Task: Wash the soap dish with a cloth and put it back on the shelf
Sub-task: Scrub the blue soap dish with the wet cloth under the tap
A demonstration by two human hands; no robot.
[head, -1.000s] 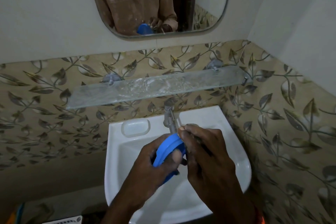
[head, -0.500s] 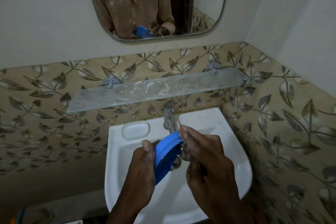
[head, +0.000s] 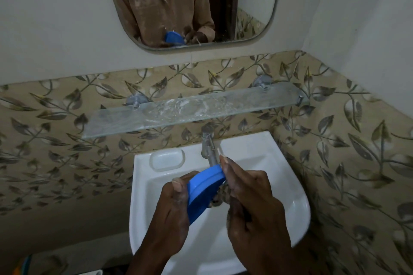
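Note:
A blue oval soap dish (head: 202,192) is held tilted on edge over the white basin (head: 297,205), just under the tap (head: 209,147). My left hand (head: 173,210) grips its left rim with the fingers curled round it. My right hand (head: 250,198) is against the dish's right side, its fingers curled over something dark and mottled (head: 220,195) tucked behind the dish; I cannot tell if that is the cloth. The glass shelf (head: 194,108) on the tiled wall above the basin is bare and streaked.
A moulded soap recess (head: 167,159) sits at the basin's back left. The mirror (head: 192,2) above shows the person's shirt and the blue dish. Leaf-patterned tiles cover the walls to the left and right. Something orange shows at the bottom left corner.
My left hand has shifted its hold, the thumb now up at the dish's left rim. The dish has turned a little more upright and my right hand has moved slightly along it.

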